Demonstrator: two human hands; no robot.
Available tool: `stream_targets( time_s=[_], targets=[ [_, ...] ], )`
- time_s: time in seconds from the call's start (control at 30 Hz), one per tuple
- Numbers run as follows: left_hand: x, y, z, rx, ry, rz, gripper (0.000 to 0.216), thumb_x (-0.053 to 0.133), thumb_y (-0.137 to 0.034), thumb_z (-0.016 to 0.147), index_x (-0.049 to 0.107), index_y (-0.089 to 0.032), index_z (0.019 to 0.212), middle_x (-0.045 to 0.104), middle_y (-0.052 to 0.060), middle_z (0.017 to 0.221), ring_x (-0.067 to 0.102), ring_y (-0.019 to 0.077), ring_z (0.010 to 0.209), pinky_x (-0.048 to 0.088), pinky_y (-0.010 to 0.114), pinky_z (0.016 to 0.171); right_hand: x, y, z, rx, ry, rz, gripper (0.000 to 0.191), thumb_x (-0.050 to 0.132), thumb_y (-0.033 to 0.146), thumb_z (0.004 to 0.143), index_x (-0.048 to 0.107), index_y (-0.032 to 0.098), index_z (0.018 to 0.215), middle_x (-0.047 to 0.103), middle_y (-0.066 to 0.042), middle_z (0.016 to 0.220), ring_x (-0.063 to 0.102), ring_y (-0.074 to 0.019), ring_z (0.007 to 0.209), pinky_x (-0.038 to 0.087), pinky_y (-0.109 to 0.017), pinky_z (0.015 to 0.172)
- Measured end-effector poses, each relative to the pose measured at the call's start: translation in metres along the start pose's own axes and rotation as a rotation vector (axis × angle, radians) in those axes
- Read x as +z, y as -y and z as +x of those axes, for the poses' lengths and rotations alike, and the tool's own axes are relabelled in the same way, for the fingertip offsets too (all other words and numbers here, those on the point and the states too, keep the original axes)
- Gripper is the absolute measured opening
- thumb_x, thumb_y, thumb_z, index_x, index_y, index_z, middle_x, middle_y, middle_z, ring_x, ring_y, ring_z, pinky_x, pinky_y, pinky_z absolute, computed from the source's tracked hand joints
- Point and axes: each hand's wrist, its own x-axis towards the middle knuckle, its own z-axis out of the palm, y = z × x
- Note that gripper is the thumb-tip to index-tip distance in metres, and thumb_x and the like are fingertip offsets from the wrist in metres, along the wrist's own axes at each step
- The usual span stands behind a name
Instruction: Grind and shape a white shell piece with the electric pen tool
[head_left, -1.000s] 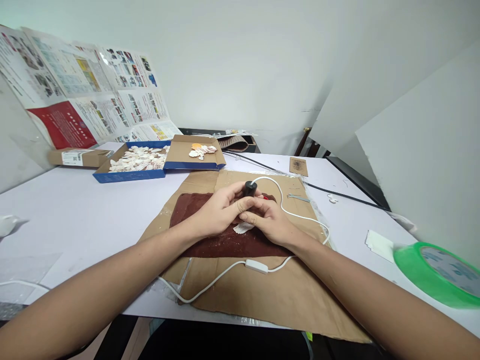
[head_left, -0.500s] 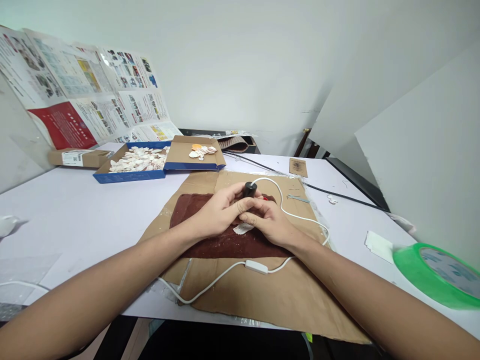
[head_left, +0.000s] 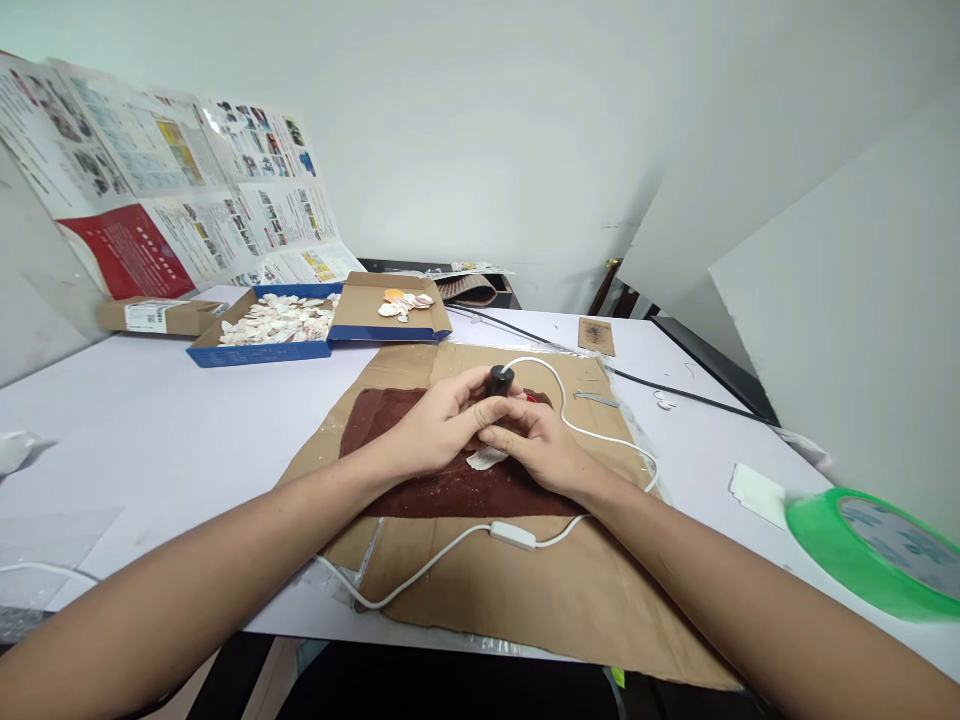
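Brown cloth (head_left: 450,492) on cardboard (head_left: 525,590) — white shell piece (head_left: 486,458) lies there under both hands. Left hand (head_left: 439,425) curled round black corded tool (head_left: 499,380); right hand (head_left: 547,452) closed on shell. Best: brace wrists, light pressure — shell likely brittle.

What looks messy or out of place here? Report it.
White grit speckles the brown cloth around the left hand, which grips a black tool. The cardboard sheet beneath has a ragged front edge that overhangs the table.
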Motion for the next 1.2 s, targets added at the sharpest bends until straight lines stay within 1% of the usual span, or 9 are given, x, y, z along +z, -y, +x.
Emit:
stream_targets(
  time_s=[0.13,0.27,0.43,0.6,0.73,0.87,1.03,1.2],
  targets=[
    [-0.0003,0.0003,0.0002,0.011,-0.002,0.014,0.037,0.064,-0.048,0.102,0.066,-0.014,0.116,0.075,0.012,0.118,0.07,0.024,0.112,0.055,0.033,0.094,0.0,-0.0007,-0.0001,0.009,0.007,0.015,0.039,0.079,0.057,0.09,0.078,0.018,0.094,0.077,-0.005,0.092,0.072,-0.0203,0.091,0.06,-0.036,0.088],
    [0.0,0.0001,0.0008,0.033,0.008,0.024,0.038,0.063,-0.051,0.103,0.067,-0.015,0.114,0.075,0.013,0.12,0.07,0.025,0.114,0.054,0.034,0.096,0.0006,-0.0002,-0.0002,0.013,0.005,0.023,0.037,0.079,0.055,0.09,0.078,0.018,0.094,0.078,-0.004,0.092,0.073,-0.0198,0.09,0.061,-0.035,0.087],
    [-0.0008,0.0015,0.0002,0.011,-0.001,0.021,0.043,0.064,-0.053,0.102,0.067,-0.013,0.118,0.075,0.014,0.12,0.071,0.025,0.111,0.055,0.033,0.092,0.001,0.0004,0.0001,0.01,0.01,0.028,0.036,0.079,0.054,0.09,0.077,0.018,0.095,0.077,-0.004,0.092,0.073,-0.0195,0.09,0.061,-0.034,0.086],
    [-0.0011,0.0027,-0.0001,0.004,-0.003,0.017,0.04,0.064,-0.049,0.102,0.067,-0.013,0.12,0.075,0.014,0.122,0.071,0.0249,0.113,0.056,0.034,0.093,0.0012,0.0012,-0.0005,0.018,0.011,0.034,0.037,0.079,0.054,0.091,0.077,0.018,0.096,0.077,-0.004,0.092,0.073,-0.0196,0.089,0.061,-0.035,0.085],
    [-0.0008,0.0028,0.0006,0.029,0.009,0.011,0.038,0.063,-0.047,0.103,0.068,-0.013,0.119,0.075,0.014,0.121,0.071,0.0251,0.113,0.056,0.034,0.095,0.0015,0.0011,-0.0008,0.008,0.013,0.033,0.036,0.078,0.054,0.091,0.077,0.018,0.096,0.076,-0.004,0.091,0.072,-0.0194,0.089,0.061,-0.034,0.085],
    [-0.0006,0.002,0.0005,0.025,0.007,0.019,0.038,0.063,-0.048,0.103,0.068,-0.013,0.119,0.075,0.014,0.122,0.071,0.0259,0.114,0.056,0.035,0.096,0.0011,0.0009,-0.0003,0.004,0.009,-0.004,0.035,0.077,0.053,0.092,0.077,0.018,0.094,0.075,-0.004,0.092,0.071,-0.0196,0.089,0.06,-0.035,0.084],
    [0.0002,-0.0012,-0.0005,0.007,-0.004,0.019,0.033,0.062,-0.042,0.103,0.067,-0.013,0.119,0.076,0.013,0.122,0.071,0.0242,0.112,0.056,0.035,0.097,-0.0002,0.0015,0.0004,-0.046,-0.016,-0.064,0.033,0.077,0.052,0.092,0.077,0.019,0.095,0.072,-0.003,0.093,0.066,-0.0196,0.092,0.057,-0.034,0.086],
    [0.0014,-0.0032,-0.0005,0.001,-0.005,0.014,0.03,0.062,-0.04,0.103,0.067,-0.014,0.116,0.076,0.013,0.121,0.071,0.0241,0.112,0.056,0.036,0.097,-0.0006,0.002,0.0011,-0.046,-0.008,-0.082,0.034,0.075,0.053,0.093,0.077,0.02,0.094,0.071,-0.004,0.093,0.065,-0.0205,0.093,0.057,-0.035,0.086]
  ],
)
